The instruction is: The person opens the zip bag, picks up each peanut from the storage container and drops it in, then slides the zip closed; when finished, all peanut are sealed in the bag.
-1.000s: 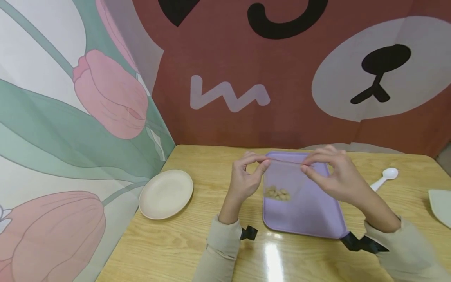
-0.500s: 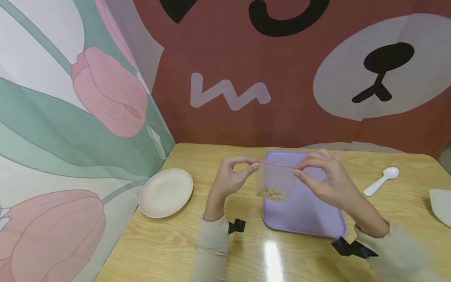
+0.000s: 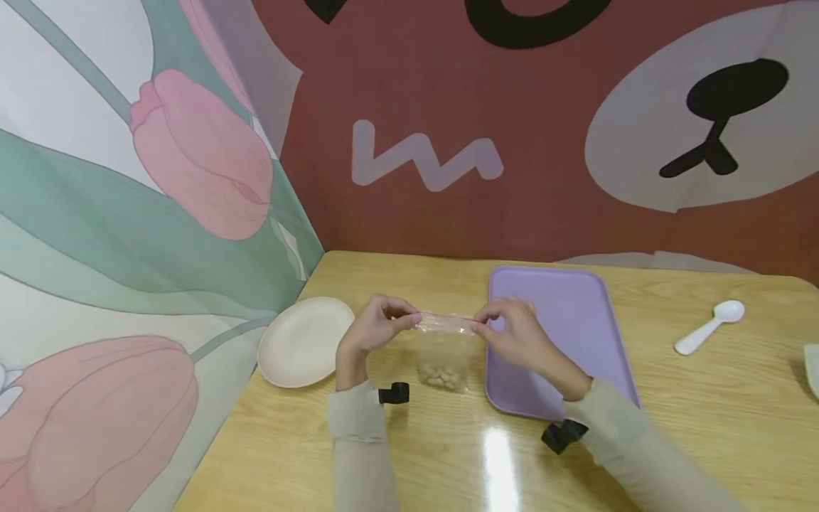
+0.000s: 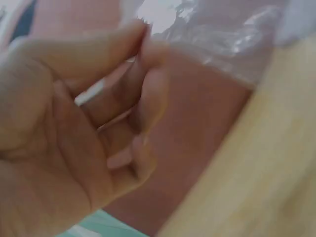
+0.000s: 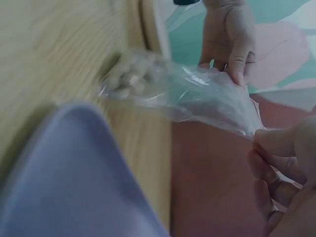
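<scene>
A clear zip bag [image 3: 445, 348] with a reddish line along its top hangs between my two hands, just left of the purple tray [image 3: 563, 320]. Several pale, nut-like pieces [image 3: 441, 377] lie in its bottom. My left hand [image 3: 371, 331] pinches the bag's top left corner between thumb and forefinger. At the opposite corner, my right hand [image 3: 515, 334] pinches the same edge. Seen from the right wrist, the bag [image 5: 197, 94] stretches from both hands down toward the wooden table [image 5: 64, 54]. In the left wrist view, the other fingers [image 4: 128, 113] curl loosely below the pinch.
A cream plate [image 3: 303, 341] sits at the table's left edge, right behind my left hand. A white spoon [image 3: 710, 327] lies right of the tray. Part of another pale dish [image 3: 812, 370] shows at the right border. A printed wall [image 3: 409, 213] stands behind the table.
Both hands have carried the bag left and lower, from over the purple tray to beside it. Their pinch on the top edge is kept. The view has shifted slightly.
</scene>
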Available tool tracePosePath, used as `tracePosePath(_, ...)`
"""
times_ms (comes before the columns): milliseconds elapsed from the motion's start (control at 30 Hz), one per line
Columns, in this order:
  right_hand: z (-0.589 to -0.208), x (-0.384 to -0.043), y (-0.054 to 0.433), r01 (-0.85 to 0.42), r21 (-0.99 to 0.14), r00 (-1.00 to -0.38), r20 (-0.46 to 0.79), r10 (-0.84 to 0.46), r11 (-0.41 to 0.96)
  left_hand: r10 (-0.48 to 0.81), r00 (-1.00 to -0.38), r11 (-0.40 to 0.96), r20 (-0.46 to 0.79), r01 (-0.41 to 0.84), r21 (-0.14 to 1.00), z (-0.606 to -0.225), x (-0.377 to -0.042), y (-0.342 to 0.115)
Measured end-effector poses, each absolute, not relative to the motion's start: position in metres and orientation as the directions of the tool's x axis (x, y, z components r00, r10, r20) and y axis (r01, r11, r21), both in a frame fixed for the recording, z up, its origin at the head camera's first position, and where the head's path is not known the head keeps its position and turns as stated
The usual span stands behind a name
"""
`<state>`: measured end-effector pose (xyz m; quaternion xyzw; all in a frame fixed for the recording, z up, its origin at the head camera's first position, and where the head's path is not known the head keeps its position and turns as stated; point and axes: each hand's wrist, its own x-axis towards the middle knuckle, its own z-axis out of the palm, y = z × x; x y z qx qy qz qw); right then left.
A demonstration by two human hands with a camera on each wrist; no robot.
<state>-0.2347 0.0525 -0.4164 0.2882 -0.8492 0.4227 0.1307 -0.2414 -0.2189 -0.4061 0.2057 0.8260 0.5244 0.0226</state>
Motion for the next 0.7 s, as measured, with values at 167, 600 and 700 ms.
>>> tracePosePath(167, -0.429, -0.267, 0.045, -0.539, -0.577, -0.842, 0.396, -0.367, 0.614, 0.215, -0.971, 0.522, 0.108, 0.207, 0.827, -0.427, -0.266, -0.208)
tracePosePath(600, -0.46, -0.297, 0.039, -0.423, -0.353, -0.906, 0.187, -0.38, 0.834, -0.023, -0.995, 0.708, -0.101, -0.088, 0.701, -0.458, -0.289, -0.176)
tracePosePath(700, -0.462, -0.295, 0.034, -0.419, -0.346, -0.908, 0.192, -0.374, 0.839, -0.066, -0.99, 0.705, -0.126, -0.135, 0.696, -0.462, -0.286, -0.176)
